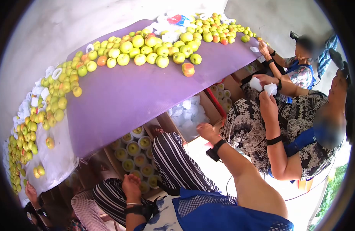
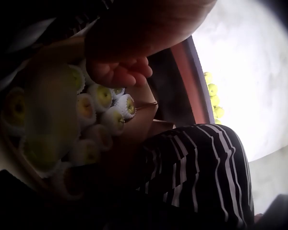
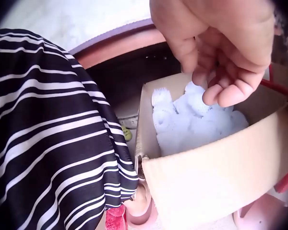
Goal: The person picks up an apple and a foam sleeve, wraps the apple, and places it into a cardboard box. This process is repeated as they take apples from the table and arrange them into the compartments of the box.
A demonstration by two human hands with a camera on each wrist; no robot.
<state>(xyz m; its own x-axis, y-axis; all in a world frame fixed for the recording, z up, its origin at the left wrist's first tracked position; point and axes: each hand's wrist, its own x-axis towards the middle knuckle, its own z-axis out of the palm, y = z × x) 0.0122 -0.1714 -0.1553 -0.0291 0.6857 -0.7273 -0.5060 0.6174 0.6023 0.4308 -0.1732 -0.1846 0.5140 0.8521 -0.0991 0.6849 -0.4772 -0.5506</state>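
My right hand (image 1: 207, 132) hangs over a cardboard box (image 3: 216, 167) of white foam nets (image 3: 192, 127). In the right wrist view the hand (image 3: 221, 57) has loosely bent fingers with nothing visible between them, the fingertips near the top nets. My left hand (image 1: 132, 187) is beside my striped knee, above a box of apples in foam nets (image 1: 140, 159). The left wrist view shows that hand (image 2: 129, 52) with fingers loosely curled and no object visible in it; netted apples (image 2: 103, 97) lie below, some dark or blurred.
A purple-covered table (image 1: 120, 104) carries many loose green and reddish apples (image 1: 162, 61) along its far side. Two people at the right handle white foam pieces (image 1: 270, 89). Another person's hand (image 1: 31, 192) is at the lower left. My striped knee (image 3: 53, 129) stands beside the net box.
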